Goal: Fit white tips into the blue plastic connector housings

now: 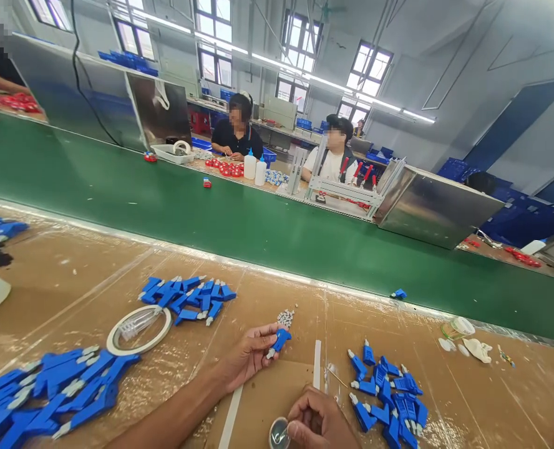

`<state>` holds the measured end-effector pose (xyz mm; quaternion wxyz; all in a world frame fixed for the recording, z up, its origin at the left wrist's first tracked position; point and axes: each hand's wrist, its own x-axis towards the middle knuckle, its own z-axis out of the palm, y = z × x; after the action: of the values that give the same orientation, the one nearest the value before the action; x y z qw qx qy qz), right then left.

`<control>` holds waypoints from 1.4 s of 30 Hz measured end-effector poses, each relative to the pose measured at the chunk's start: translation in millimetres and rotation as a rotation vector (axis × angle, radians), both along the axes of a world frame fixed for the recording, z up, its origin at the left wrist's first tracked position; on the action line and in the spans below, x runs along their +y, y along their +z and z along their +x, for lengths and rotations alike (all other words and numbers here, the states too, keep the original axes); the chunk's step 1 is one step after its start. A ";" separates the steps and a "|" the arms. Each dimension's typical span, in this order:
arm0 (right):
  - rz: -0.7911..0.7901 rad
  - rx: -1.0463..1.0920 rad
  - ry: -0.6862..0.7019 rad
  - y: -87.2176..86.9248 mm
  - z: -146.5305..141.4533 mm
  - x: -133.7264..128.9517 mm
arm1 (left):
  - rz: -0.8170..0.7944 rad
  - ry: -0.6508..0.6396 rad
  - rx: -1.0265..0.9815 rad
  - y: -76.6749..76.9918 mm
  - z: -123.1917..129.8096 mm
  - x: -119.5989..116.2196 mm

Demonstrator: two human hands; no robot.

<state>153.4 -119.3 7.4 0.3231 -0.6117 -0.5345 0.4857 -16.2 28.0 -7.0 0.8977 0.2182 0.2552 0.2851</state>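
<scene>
My left hand [253, 354] pinches one blue plastic piece [281, 340] with a pale tip pointing down, just in front of a small heap of grey bits [286, 317]. Lower down, my right hand [312, 416] is closed with a thin stick between thumb and fingers, its end over a small round dish [279, 433] of clear or greyish content. Beneath both hands lies a cardboard sheet [258, 405] with white tape strips. Blue pieces form a pile [387, 393] to the right, another pile [188, 296] at the upper left and a larger one [57, 390] at the lower left.
A tape roll [113, 340] with a clear plastic item rests on the left. Beyond the bench runs a green conveyor belt [258, 218], carrying a red piece [206, 183] and a blue piece [398, 294]. Two people sit across it near white bottles [249, 166]. A jar [459, 327] lies at right.
</scene>
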 end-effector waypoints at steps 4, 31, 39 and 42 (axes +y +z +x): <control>0.050 -0.093 -0.007 -3.8 -1.6 0.8 | 0.019 -0.007 0.003 -0.5 -1.4 -2.9; 0.189 0.285 -0.216 4.2 6.0 10.9 | 0.054 -0.133 -0.007 5.5 3.2 -23.1; 0.672 -0.108 -0.230 23.1 4.2 28.9 | 0.021 -0.149 -0.001 -2.7 6.8 -26.1; 0.790 -0.163 -0.172 22.0 3.0 31.7 | 0.014 -0.137 -0.008 -3.4 8.0 -26.4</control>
<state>156.3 -87.5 29.5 0.5290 -0.5195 -0.6506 0.1641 -8.2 1.6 -10.4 0.9146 0.2405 0.2340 0.2255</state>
